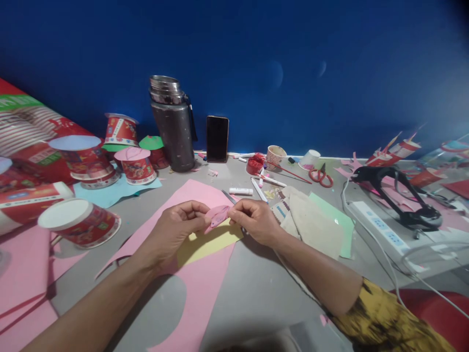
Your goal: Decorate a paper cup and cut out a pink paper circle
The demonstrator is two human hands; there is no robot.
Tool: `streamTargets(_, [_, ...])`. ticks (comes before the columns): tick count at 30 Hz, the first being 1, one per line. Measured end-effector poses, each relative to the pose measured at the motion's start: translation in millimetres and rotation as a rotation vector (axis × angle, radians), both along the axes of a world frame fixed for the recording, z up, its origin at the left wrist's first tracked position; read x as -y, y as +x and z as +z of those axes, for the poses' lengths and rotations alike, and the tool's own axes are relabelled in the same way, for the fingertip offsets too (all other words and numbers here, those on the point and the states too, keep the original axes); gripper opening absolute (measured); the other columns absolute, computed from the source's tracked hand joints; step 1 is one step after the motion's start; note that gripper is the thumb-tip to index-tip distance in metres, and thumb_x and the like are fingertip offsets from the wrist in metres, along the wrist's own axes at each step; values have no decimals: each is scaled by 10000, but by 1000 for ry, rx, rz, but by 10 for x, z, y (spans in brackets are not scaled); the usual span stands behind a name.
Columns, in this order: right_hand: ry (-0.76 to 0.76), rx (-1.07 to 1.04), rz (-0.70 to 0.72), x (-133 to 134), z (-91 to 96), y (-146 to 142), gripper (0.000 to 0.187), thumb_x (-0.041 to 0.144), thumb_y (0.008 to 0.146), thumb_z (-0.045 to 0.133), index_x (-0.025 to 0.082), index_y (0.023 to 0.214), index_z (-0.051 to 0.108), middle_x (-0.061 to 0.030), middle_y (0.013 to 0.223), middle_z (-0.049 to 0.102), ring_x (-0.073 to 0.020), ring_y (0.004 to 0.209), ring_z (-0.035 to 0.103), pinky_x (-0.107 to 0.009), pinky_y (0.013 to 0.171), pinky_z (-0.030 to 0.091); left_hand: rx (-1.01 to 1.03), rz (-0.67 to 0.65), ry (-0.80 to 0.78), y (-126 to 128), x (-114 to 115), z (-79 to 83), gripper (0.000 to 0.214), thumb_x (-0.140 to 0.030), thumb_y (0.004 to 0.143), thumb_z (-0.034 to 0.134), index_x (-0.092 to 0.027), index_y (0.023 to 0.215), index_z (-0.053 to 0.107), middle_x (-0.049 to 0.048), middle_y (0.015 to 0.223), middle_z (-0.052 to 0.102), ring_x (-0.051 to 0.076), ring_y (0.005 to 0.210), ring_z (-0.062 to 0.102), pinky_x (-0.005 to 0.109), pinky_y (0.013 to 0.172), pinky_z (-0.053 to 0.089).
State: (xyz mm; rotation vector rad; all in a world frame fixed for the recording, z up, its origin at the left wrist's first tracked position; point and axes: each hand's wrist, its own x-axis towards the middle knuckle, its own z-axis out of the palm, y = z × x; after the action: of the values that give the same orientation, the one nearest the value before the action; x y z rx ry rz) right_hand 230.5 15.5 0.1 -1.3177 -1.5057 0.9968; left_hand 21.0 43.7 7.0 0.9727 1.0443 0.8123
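Observation:
A small piece of pink paper with darker pink marks is held up at the middle of the view. My left hand pinches its left end, while the fingertips of my right hand are closed on its right end. Just beneath lies a strip of yellow paper on top of a large pink sheet with a rounded cut-out. Part of a metal tool shows by my right fingers, mostly hidden. A white glue stick and a marker rest beyond my hands.
Decorated red paper cups crowd the left, near a grey thermos and an upright phone. Red-handled scissors lie at the back right. A fabric pouch, power strip and black headset occupy the right.

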Motion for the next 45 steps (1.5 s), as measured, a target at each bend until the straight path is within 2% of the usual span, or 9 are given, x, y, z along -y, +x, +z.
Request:
streamTargets(8, [4,107,32,4,29,-1,234,282,882,671,172,676,679,26,627,649,-92,574,495,-218,549,363,-67,-59,63,3,-8,-3,278,-419,701,900,-189,744,750,2,650,663,126,587,572,237,559,450])
streamTargets(13, [-16,136,51,2,35,7,240,290,883,680,170,675,673,28,629,645,-91,574,492,-220,547,358,-244,-66,226,5,-9,32,282,-420,720,860,-182,643,729,-8,615,634,100,587,496,203,544,372])
streamTargets(17, [-27,148,41,2,30,8,248,299,880,676,171,666,673,27,626,637,-91,575,485,-222,546,355,-330,-75,242,-5,7,64,274,-425,695,852,-184,634,735,-16,599,607,101,575,467,206,519,332])
streamTargets(21, [-28,108,34,-5,37,6,261,334,864,674,173,659,678,16,623,644,-95,573,491,-223,543,361,-267,-74,203,-33,5,28,314,-459,702,846,-184,622,717,-1,616,615,122,577,505,229,526,376])
streamTargets(26, [-125,-38,79,-9,39,14,268,424,816,707,168,742,727,-7,670,684,-104,566,516,-228,527,383,-118,-17,103,-72,-48,-72,313,-438,688,876,-178,621,715,-21,548,548,87,526,432,207,503,343])
streamTargets(31, [-209,-83,111,21,11,-19,254,409,766,746,156,798,749,-19,708,699,-114,604,546,-234,554,394,-55,29,44,-61,-55,-85,320,-443,668,894,-171,655,725,10,590,614,104,558,491,216,530,382])
streamTargets(37, [-232,-86,110,26,-8,-46,208,355,769,757,149,795,741,-21,707,703,-113,607,540,-236,555,389,-165,43,189,-35,-16,-24,330,-471,716,841,-178,626,718,-10,568,557,101,547,432,230,507,311])
streamTargets(41, [-164,-113,86,5,-22,-15,222,355,785,768,163,890,732,7,715,665,-113,618,532,-238,568,399,-332,65,314,-6,40,95,285,-435,745,782,-205,594,708,5,609,606,136,592,483,258,549,362])
streamTargets(45, [6,-85,-10,17,2,7,305,371,810,769,190,1053,728,-53,1002,727,-158,811,633,-269,697,489,-458,38,459,26,91,179,231,-377,741,714,-224,569,697,11,609,650,168,590,526,291,567,394])
